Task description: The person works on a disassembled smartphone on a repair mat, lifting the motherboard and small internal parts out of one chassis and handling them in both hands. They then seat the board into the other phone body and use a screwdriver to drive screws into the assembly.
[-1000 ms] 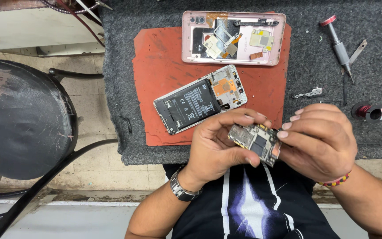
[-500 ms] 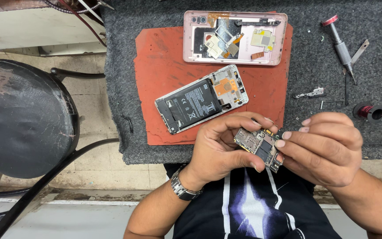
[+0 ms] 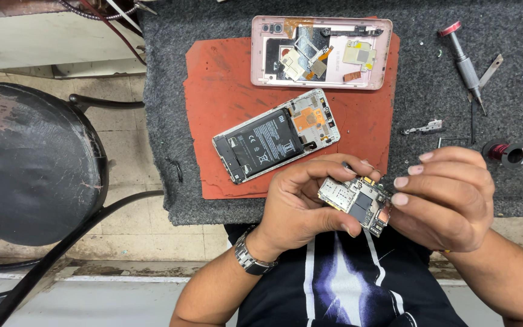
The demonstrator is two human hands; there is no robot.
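Holding a small green circuit board (image 3: 356,204) between them, the left hand (image 3: 301,206) and right hand (image 3: 449,206) hover just off the counter's near edge, fingers closed on the board's two ends. Judging by the parts, disassembly looks well along: the board is out, and an opened phone body (image 3: 276,134) lies on the red mat (image 3: 225,109), its black rectangular battery with white label print still fitted. A pink back cover (image 3: 322,51) rests at the mat's far edge. Toward the counter's right edge lie a screwdriver (image 3: 462,60), tweezers (image 3: 490,71) and a small metal bracket (image 3: 424,128).
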